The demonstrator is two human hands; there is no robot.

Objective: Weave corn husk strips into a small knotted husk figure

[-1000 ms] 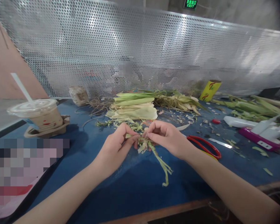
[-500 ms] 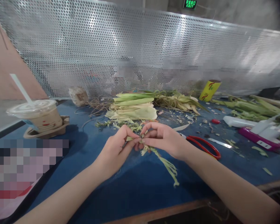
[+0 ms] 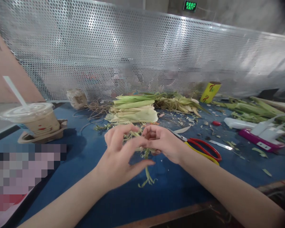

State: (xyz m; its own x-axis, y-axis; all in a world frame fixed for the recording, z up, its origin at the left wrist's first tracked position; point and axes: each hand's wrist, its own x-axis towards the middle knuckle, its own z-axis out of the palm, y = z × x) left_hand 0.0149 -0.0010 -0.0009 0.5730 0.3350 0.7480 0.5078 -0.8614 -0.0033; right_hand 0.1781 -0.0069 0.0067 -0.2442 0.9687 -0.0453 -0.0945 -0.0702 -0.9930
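Observation:
My right hand (image 3: pixel 163 142) pinches a small tied piece of green corn husk (image 3: pixel 146 154) above the blue table. Its shredded tail hangs down toward the table, with curled ends. Close against it on the left is my left hand (image 3: pixel 121 153), thumb stretched away and fingers apart. Whether its fingertips touch the husk piece is hidden. Behind both hands lies a stack of flat corn husks (image 3: pixel 133 110). Scissors with red and yellow handles (image 3: pixel 203 148) rest beside my right forearm.
At left, an iced drink cup (image 3: pixel 35 120) stands in a cardboard holder. Behind are twine (image 3: pixel 97 109) and dry husks (image 3: pixel 180 104). On the right lie a knife blade (image 3: pixel 220 144), a purple power strip (image 3: pixel 261 141) and a yellow tube (image 3: pixel 210 92). A perforated metal screen (image 3: pixel 142 41) closes the back.
My left hand has let go of its pinch and spread its thumb away. The husk tail has swung from pointing right to hanging nearly straight down. The view has shifted slightly.

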